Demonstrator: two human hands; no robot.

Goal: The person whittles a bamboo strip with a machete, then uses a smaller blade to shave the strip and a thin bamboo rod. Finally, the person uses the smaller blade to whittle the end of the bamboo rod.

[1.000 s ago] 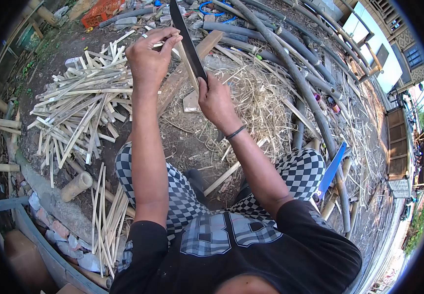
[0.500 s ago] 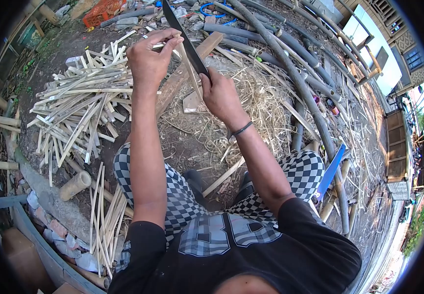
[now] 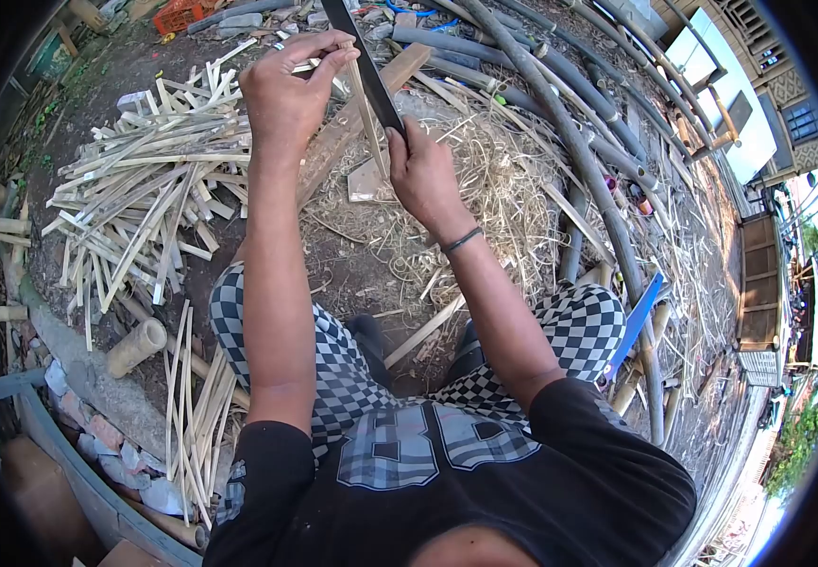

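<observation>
My left hand (image 3: 288, 90) pinches the upper end of a thin bamboo strip (image 3: 366, 109) between thumb and fingers. The strip slants down toward my right hand (image 3: 420, 175), which is wrapped round the handle end of a long dark blade (image 3: 371, 76). The blade lies along the strip's right side, its tip pointing up past the top of the view. The handle is hidden in my fingers. Below and between the hands are a wooden plank (image 3: 333, 142) and a small flat block (image 3: 365, 181) on the ground.
Bamboo strips (image 3: 149, 180) are heaped at the left, with more (image 3: 201, 416) beside my left leg. Curly shavings (image 3: 499, 208) cover the ground ahead. Long dark poles (image 3: 584, 161) lie to the right, near a blue saw (image 3: 638, 326). A cut bamboo piece (image 3: 137, 347) lies at lower left.
The view has shifted slightly. Both hands keep their grips on the strip and blade, with little visible movement between them.
</observation>
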